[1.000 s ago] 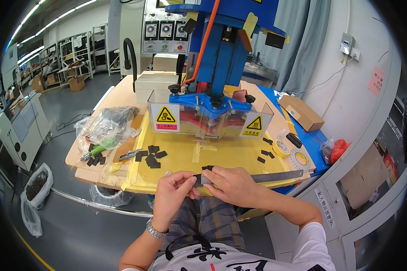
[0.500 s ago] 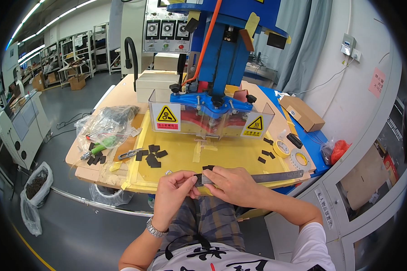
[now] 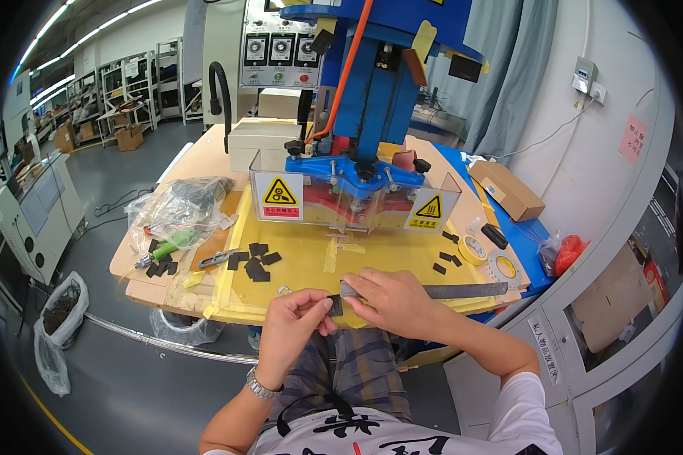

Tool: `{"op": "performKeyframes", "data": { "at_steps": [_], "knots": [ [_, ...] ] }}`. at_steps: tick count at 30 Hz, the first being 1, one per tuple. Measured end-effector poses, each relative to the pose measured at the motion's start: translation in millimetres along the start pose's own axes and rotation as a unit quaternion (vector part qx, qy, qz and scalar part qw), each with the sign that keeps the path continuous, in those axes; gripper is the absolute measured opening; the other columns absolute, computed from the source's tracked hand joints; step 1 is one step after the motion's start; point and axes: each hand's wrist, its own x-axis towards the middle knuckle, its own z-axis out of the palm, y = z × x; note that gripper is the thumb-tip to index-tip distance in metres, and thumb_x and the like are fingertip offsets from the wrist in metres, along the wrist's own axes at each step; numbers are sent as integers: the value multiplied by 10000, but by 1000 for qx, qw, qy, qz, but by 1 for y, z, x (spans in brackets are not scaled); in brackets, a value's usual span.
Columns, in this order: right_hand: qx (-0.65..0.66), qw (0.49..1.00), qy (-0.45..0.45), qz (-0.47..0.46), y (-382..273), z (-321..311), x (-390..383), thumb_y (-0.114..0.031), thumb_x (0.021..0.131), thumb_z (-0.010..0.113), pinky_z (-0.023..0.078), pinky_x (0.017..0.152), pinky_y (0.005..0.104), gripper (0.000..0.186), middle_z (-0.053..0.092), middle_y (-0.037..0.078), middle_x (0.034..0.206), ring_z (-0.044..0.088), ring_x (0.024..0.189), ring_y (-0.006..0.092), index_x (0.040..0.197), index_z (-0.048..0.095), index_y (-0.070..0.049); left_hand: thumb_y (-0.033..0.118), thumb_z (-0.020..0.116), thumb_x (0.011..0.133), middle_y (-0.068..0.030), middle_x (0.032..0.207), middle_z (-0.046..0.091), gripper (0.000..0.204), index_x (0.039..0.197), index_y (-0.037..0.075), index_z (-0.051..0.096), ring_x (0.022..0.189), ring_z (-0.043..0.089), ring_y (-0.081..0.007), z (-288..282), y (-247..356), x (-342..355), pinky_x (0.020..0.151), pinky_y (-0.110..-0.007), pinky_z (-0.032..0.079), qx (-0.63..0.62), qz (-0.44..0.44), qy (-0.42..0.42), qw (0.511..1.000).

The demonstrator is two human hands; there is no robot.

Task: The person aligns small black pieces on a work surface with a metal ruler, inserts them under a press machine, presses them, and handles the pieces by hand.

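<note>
One small black piece [image 3: 337,305] is in hand — pinched in the left hand [image 3: 292,317] at the yellow mat [image 3: 300,241]'s front edge, the right hand [image 3: 391,303] gripping a grey ruler [image 3: 467,290] — while other black pieces [image 3: 256,268] lie loose, whether finished cannot be told.

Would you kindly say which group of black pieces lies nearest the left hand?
The middle group, beside the knife; the left group, by the green tool, and the right group, by the tape rolls, lie farther from the left hand.
</note>
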Motion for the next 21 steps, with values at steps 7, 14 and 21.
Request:
{"op": "performKeyframes", "data": {
  "at_steps": [7,14,21],
  "knots": [
    [22,999,-15,39,10,1,-14,-262,1031,811,629,730,434,377,774,128,1130,787,880,333,1315,765,-19,63,730,1129,-81,859,805,184,1207,-94,786,736,760,-116,-5,-2,0,676,-251,584,1,-1,15,1000],
    [-21,993,6,120,80,-14,-63,-341,1016,829,619,747,431,371,782,109,1032,785,896,329,1282,807,-83,19,729,1109,-84,872,790,137,1186,-90,762,750,765,-135,-24,0,2,668,-271,605,57,12,12,998],
    [-23,984,22,173,138,-12,-118,-362,985,861,603,782,431,355,764,116,963,760,886,340,1210,844,-87,45,768,1089,-17,887,776,108,1145,-42,801,739,687,-62,-25,2,7,687,-232,555,201,69,20,977]
  ]
}}
